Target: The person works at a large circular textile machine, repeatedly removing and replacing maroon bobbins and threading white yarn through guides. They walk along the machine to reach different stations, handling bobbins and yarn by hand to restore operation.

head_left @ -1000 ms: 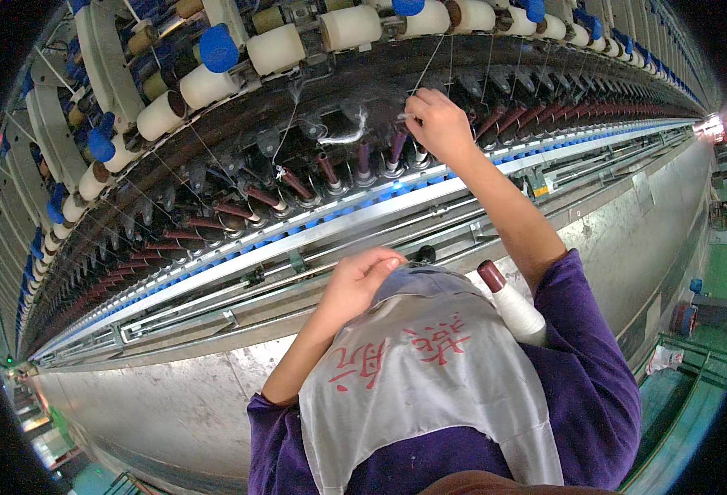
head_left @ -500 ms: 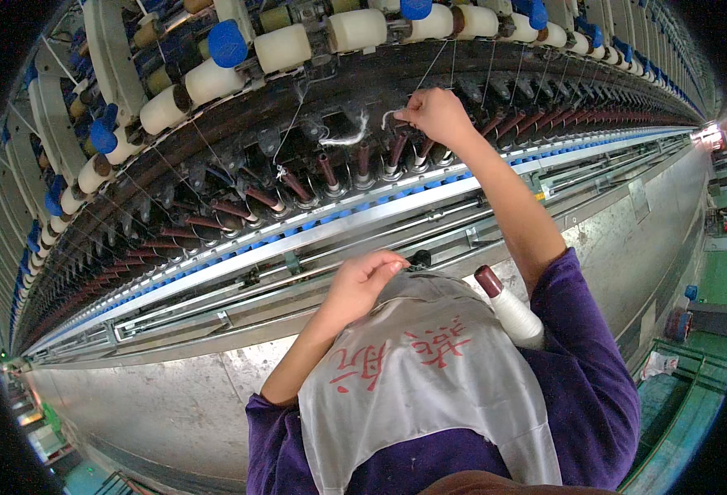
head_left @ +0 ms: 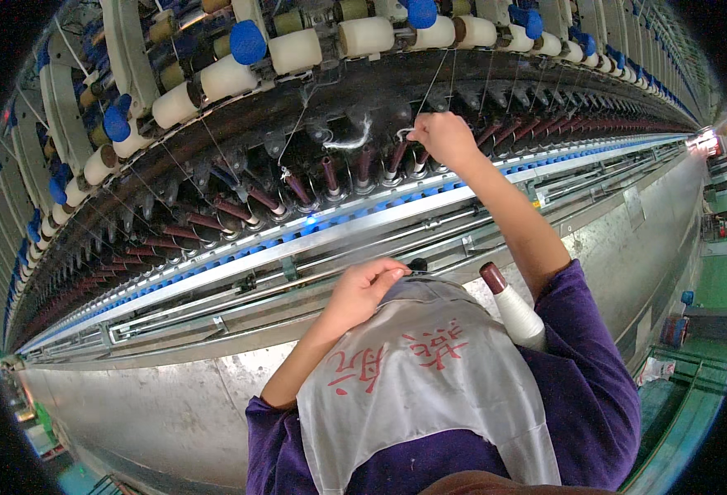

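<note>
matt metal frame, cloth apron

Textile mill — long spinning frame, bobbin rows.

Showing: hands, two: left hand, right hand; wound bobbin in apron pocket, one; blue caps, five.

Even, fairly bright indoor light falls from above; the steel panel at seven o'clock shows a soft sheen, no hard glare; a small blown-out bright patch sits at three o'clock near the rim; the recess behind the spindles toward twelve o'clock lies in deep shadow; fisheye distortion bows the long rails strongly; a black vignette rings the circle; the centre is sharp, while the far rows toward nine and two o'clock go soft and small.
</note>
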The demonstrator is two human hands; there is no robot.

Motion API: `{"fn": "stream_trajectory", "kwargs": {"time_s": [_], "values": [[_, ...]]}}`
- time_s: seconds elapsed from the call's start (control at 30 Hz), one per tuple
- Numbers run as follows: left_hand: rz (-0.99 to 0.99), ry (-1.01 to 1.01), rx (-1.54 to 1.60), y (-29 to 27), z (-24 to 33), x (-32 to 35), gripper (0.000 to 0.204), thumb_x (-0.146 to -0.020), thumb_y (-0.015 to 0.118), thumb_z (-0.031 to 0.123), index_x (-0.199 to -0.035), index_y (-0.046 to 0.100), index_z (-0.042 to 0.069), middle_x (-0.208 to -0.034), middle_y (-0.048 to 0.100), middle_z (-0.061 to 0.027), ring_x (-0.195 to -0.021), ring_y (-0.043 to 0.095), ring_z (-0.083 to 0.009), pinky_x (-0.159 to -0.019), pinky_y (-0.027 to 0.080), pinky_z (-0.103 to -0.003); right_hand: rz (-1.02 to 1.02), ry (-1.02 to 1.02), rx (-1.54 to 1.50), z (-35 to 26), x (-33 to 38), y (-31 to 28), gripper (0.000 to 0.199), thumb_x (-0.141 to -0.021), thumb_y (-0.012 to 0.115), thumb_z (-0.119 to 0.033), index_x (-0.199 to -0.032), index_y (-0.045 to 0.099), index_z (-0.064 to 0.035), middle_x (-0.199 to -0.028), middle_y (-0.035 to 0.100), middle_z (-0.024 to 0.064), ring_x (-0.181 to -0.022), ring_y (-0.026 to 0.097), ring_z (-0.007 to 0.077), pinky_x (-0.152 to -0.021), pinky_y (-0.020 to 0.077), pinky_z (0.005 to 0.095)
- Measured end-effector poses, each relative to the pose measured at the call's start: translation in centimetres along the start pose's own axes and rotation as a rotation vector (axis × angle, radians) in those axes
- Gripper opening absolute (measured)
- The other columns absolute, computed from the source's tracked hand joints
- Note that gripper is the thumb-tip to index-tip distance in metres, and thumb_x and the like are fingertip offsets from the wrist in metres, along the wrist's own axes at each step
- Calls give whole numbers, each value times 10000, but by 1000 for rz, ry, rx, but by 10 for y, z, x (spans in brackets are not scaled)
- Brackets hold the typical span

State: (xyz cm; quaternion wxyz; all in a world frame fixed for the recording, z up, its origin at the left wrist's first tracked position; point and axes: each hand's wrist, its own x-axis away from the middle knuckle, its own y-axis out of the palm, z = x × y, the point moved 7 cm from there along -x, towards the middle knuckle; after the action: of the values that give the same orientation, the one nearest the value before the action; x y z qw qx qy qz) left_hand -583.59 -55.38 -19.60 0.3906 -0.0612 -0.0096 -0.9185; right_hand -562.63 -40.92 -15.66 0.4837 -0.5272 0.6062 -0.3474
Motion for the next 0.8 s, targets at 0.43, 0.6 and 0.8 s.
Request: {"fn": "stream_trajectory", "kwargs": {"time_s": [0.43, 0.6, 0.8], "values": [[-7, 62, 18, -2, 5, -2, 182, -904, 523, 159, -970, 625, 22, -901, 663, -57, -812, 600, -126, -742, 461, -249, -942, -110, 295, 120, 238, 199, 181, -711, 592, -247, -747, 645, -77, -829, 624, 164, -727, 613, 304, -630, 482, 462], [-106, 18, -19, 14, 9, -17, 186, -910, 502, 154, -971, 617, 20, -907, 663, -58, -815, 607, -139, -746, 458, -252, -746, -29, 325, 127, 212, 169, 220, -760, 598, -274, -837, 648, -75, -877, 643, 118, -834, 631, 286, -688, 510, 431], [-123, 53, -24, 14, 20, -23, 189, -911, 497, 148, -970, 614, 11, -911, 658, -61, -819, 599, -144, -749, 450, -254, -298, 117, -132, 26, 92, 75, 154, -723, 595, -156, -846, 563, -70, -767, 635, 144, -772, 617, 337, -683, 499, 438]]}}
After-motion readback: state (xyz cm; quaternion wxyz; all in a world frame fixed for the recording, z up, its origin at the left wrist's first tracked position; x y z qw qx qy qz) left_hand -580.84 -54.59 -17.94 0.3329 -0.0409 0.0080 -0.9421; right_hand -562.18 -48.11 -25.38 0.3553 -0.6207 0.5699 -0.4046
